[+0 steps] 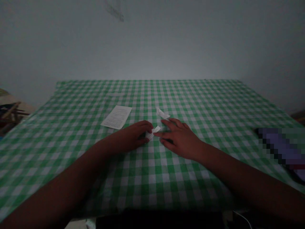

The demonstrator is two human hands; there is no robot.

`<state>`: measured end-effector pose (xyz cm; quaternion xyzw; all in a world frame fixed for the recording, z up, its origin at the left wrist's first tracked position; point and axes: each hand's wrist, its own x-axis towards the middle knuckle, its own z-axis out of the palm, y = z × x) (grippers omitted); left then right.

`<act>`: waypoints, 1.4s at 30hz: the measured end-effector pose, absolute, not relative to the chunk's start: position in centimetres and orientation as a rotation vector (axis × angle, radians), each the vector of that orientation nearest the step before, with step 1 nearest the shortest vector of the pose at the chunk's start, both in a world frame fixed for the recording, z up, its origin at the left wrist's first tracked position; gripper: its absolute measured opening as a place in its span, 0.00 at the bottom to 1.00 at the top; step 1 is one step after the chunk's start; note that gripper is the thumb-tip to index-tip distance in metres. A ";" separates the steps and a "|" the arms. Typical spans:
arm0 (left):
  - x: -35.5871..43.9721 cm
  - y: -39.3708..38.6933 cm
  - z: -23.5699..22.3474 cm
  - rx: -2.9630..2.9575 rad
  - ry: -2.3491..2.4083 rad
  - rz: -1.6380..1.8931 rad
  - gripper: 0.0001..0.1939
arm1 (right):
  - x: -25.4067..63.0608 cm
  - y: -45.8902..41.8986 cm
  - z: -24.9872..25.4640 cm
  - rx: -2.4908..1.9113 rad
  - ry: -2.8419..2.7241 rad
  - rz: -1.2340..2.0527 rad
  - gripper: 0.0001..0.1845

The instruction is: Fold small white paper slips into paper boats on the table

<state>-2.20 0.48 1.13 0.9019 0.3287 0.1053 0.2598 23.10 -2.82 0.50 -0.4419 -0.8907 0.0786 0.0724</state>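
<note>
A small folded piece of paper (150, 135), white with printed lines, lies on the checked cloth between my hands. My left hand (137, 135) grips its left side, thumb below and fingers above. My right hand (178, 136) is spread out, its index fingertip touching the paper's right edge. Just beyond the right fingers lies another small folded paper piece (163, 113). A larger printed sheet (117, 117) rests flat to the left, past my left wrist.
A green and white checked tablecloth (152, 178) covers the table, which meets a pale wall (152, 41) at the back. At the right edge lies a dark, pixelated flat object (281, 149). Wooden items (11, 111) stand off the left side.
</note>
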 end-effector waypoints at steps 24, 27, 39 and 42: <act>-1.0 0.2 1.1 2.465 0.917 0.378 0.08 | 24.2 -2.1 0.6 -1.226 -2.571 0.228 0.22; -1.2 0.2 0.8 2.435 0.871 0.380 0.14 | 24.0 -2.5 0.6 -1.154 -2.640 0.207 0.21; -1.1 0.4 0.9 2.438 0.894 0.329 0.12 | 23.4 -4.5 0.8 -1.312 -2.822 0.009 0.32; -1.0 0.4 0.9 2.442 0.881 0.333 0.12 | 23.1 -5.0 0.6 -1.351 -2.830 -0.040 0.35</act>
